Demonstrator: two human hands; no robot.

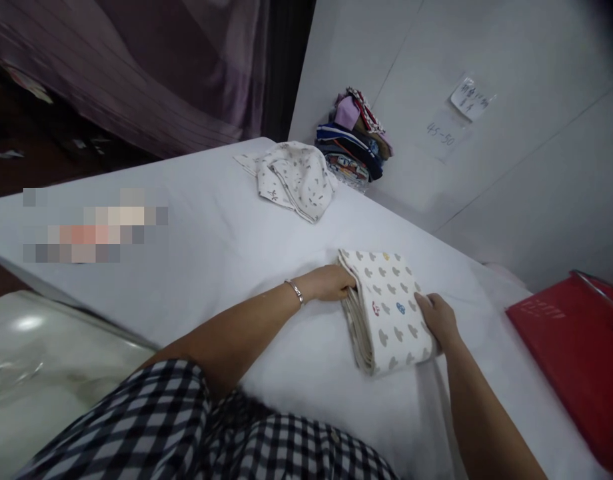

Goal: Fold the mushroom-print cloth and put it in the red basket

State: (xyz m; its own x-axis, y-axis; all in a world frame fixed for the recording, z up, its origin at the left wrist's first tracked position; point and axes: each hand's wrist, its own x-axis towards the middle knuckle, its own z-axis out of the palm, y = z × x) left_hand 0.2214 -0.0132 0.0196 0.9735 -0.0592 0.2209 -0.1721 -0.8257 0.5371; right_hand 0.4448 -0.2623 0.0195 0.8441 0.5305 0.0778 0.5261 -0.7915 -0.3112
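One folded cloth (386, 310) between two hands, one loose cloth (306, 177) rumpled

From the head view, I see the folded cloth on the near right part of the white surface (201, 227). It already makes a squarish block of several layers, so I'd judge it well along, though its left edge gapes a little. The right hand (439, 320) grips its right edge, thumb on top. The left hand (334, 283) is bunched at the left edge, fingertips hidden by the layers; I cannot tell how firmly it holds. On the far side, the loose cloth lies creased, not squared up, beside a stack of clothes (354, 140).
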